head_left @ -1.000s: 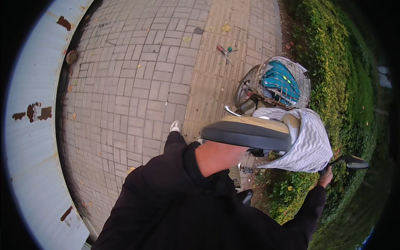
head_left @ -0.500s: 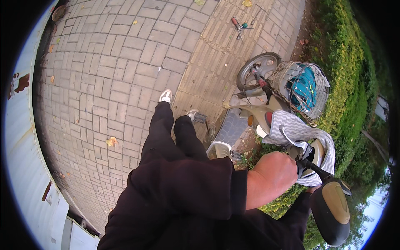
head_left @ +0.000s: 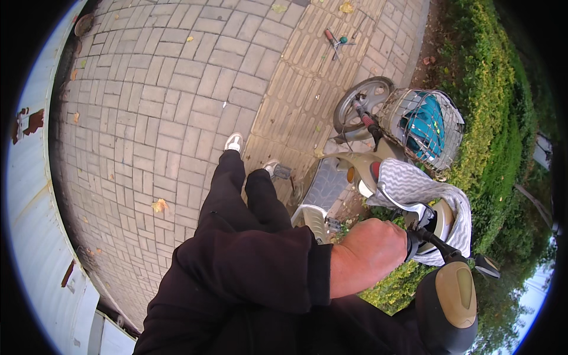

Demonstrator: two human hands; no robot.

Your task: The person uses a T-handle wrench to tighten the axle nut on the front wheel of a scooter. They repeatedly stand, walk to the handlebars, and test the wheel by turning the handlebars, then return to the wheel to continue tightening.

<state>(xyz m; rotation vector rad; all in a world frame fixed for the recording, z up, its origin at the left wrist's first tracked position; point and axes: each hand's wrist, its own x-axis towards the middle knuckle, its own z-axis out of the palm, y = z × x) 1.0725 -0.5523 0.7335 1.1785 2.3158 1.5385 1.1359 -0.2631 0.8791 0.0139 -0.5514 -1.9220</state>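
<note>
My left hand (head_left: 387,241) is closed around the black handlebar grip of a beige electric scooter, its fingers mostly hidden. A silver brake lever (head_left: 393,201) curves just beyond the knuckles. Grey-and-white zigzag cloth (head_left: 408,183) drapes over the handlebar and its housing. Nearest me, a beige-and-black rear-view mirror (head_left: 455,296) stands on a black stem. My right arm (head_left: 378,325) reaches toward this mirror, which hides the hand. Ahead are the scooter's front wheel (head_left: 349,112), a wire basket (head_left: 452,145) holding a teal item (head_left: 425,127), and the grey footboard (head_left: 328,183).
A red-handled screwdriver (head_left: 329,36) lies with other tools on the yellow tactile paving (head_left: 296,100). A hedge (head_left: 494,112) runs along the right. White metal panelling (head_left: 35,195) lines the left. My shoes (head_left: 234,142) stand on brick paving beside a pedal (head_left: 283,171).
My left hand and the near mirror have shifted slightly left in the view. My right hand, partly visible behind the mirror before, is now hidden. The left grip stays held.
</note>
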